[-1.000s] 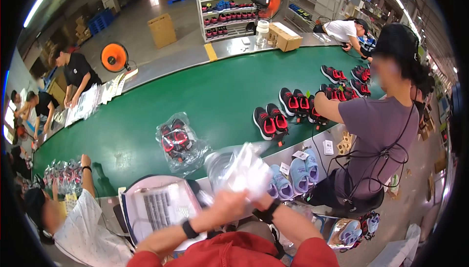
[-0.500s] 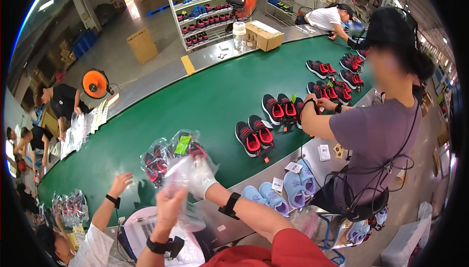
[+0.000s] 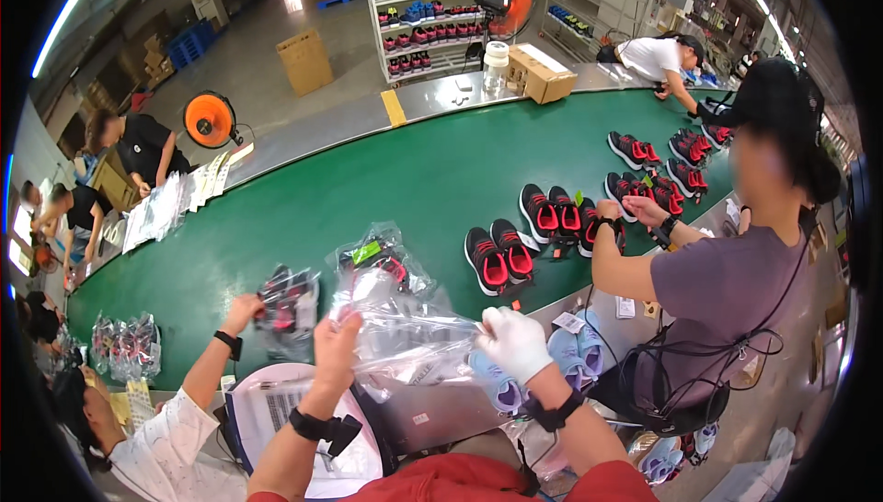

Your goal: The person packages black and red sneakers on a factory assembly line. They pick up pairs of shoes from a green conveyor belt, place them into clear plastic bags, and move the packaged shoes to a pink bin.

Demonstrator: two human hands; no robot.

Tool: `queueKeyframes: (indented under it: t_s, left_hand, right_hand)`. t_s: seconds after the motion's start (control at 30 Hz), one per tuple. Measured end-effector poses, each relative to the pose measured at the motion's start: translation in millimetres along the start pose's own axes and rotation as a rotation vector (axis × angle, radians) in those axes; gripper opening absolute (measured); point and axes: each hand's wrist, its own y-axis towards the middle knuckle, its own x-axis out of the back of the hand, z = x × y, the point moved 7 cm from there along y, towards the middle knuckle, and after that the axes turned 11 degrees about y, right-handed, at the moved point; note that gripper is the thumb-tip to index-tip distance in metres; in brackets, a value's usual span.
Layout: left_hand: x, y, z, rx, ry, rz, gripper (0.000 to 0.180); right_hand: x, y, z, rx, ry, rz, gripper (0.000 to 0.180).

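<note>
A clear plastic bag point(image 3: 414, 341) is stretched between my two hands above the near edge of the green belt. Bare, my left hand point(image 3: 335, 351) pinches its left side. My right hand point(image 3: 517, 344), in a white glove, grips the other end beside the light blue sneakers point(image 3: 497, 382). Just beyond the bag lies a pair of black and red sneakers point(image 3: 394, 268) in clear plastic with a green tag, partly hidden by the bag. To the left, a co-worker's hand point(image 3: 241, 313) grasps another bagged pair of sneakers point(image 3: 289, 309).
Unwrapped black and red sneakers point(image 3: 498, 256) stand in pairs along the green belt point(image 3: 432, 171) to the right. A co-worker in a purple shirt point(image 3: 727, 272) handles some there. A white stack in a bin point(image 3: 313, 438) sits near my left forearm. More bagged sneakers point(image 3: 126, 347) lie far left.
My right hand has moved from the bagged sneakers to the right, and the clear bag is now spread between my hands. The co-worker's hand has taken hold of the left bagged pair and drawn it leftward.
</note>
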Motion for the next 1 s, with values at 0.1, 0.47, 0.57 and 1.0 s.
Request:
queueKeyframes:
  t_s: [0.1, 0.47, 0.57, 1.0]
  left_hand:
    - [-13.7, -18.3, -15.2, -0.278, 0.230, -0.117, 0.019]
    - [-84.1, -191.2, -18.3, -0.675, 0.706, 0.815, 0.022]
    - [-37.1, -122.8, -33.7, -0.584, 0.947, 0.347, 0.010]
    - [-28.5, -11.8, -59.1, -0.275, 0.508, -0.063, 0.014]
  right_hand:
    - [22.7, -17.4, 77.9, 0.338, -0.165, -0.283, 0.025]
    - [-53.6, -57.3, 26.4, 0.092, 0.125, 0.380, 0.035]
    - [-61.0, -51.0, 52.5, 0.122, -0.024, 0.478, 0.035]
    - [2.0, 49.9, -49.2, -0.212, 0.458, 0.097, 0.035]
